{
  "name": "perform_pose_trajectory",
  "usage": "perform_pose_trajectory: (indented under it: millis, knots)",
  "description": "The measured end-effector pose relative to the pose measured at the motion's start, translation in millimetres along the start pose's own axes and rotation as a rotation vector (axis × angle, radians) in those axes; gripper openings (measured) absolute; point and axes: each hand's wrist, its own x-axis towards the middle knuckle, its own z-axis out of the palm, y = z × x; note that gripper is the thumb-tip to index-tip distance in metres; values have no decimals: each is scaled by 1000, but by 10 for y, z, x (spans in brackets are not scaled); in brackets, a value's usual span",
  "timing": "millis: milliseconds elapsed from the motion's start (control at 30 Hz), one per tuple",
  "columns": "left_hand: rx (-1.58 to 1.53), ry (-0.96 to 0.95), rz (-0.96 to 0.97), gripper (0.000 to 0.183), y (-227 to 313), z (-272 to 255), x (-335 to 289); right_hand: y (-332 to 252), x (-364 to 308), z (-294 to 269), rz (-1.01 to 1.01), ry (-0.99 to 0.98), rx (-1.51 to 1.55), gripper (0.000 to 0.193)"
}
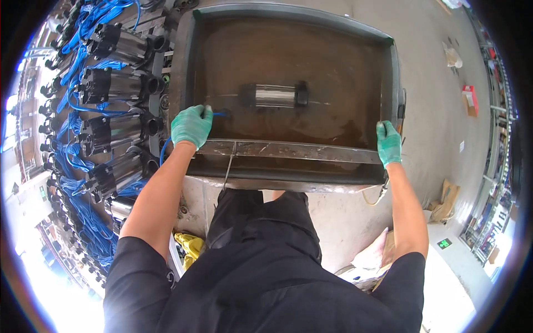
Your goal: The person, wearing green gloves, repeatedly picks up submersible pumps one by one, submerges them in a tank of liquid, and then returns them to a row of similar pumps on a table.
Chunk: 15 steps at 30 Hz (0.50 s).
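gloves (191, 127) — green | pump (276, 96) — silver, black | cable (221, 114): blue | water (316, 53): brown

Smooth, glossy metal cylinder (275, 96)

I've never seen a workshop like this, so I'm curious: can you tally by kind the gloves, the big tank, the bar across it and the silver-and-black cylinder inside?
Green gloves: 2, on the left hand and right hand
Tank: 1
Bar: 1
Silver-and-black cylinder: 1
Total: 5
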Motion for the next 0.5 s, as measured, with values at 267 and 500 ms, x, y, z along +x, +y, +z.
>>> perform_pose_trajectory:
  millis: [267, 500]
  knots:
    - [-4, -11, -65, 38, -33, 29, -3, -307, -5, -4, 197, -83, -219, 53]
    - [-97, 124, 78, 25, -82, 156, 2, -382, 34, -84, 240, -121, -191, 50]
